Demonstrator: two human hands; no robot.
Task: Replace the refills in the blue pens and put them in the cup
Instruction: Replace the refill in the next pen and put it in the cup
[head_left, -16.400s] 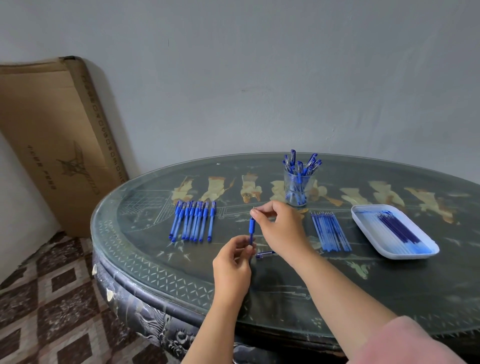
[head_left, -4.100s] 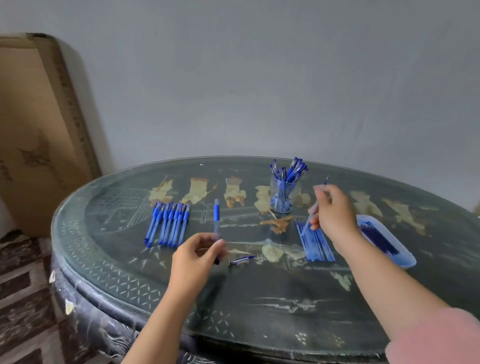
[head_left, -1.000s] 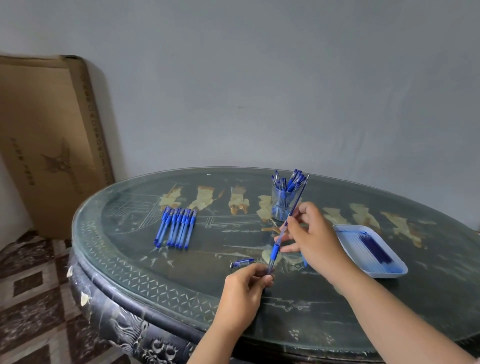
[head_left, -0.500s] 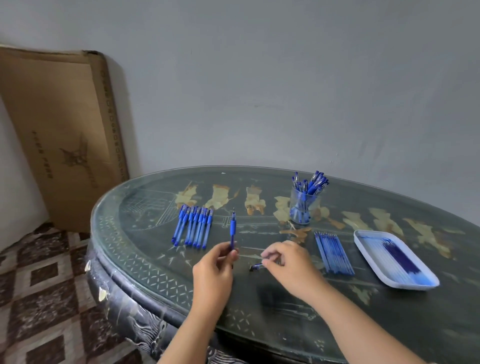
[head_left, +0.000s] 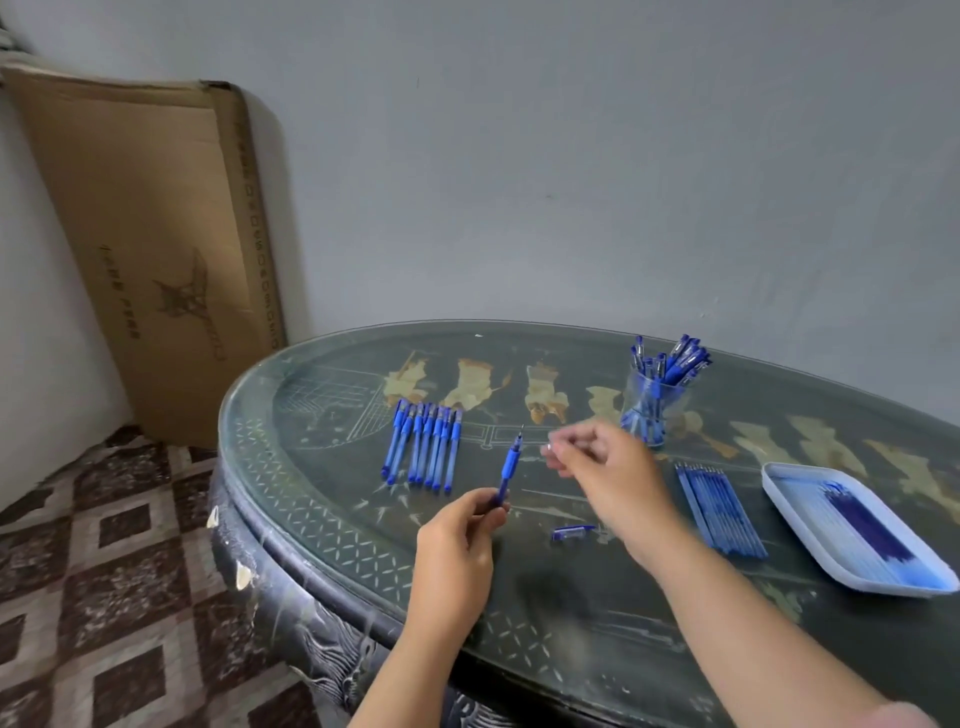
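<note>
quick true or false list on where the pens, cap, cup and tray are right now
The left hand holds a blue pen upright. True.
The cup is empty. False: capped pens stand in it.
A pen cap lies loose on the table. True.
The white tray sits left of the row of pens. False: it is at the far right, beyond the loose refills.
</note>
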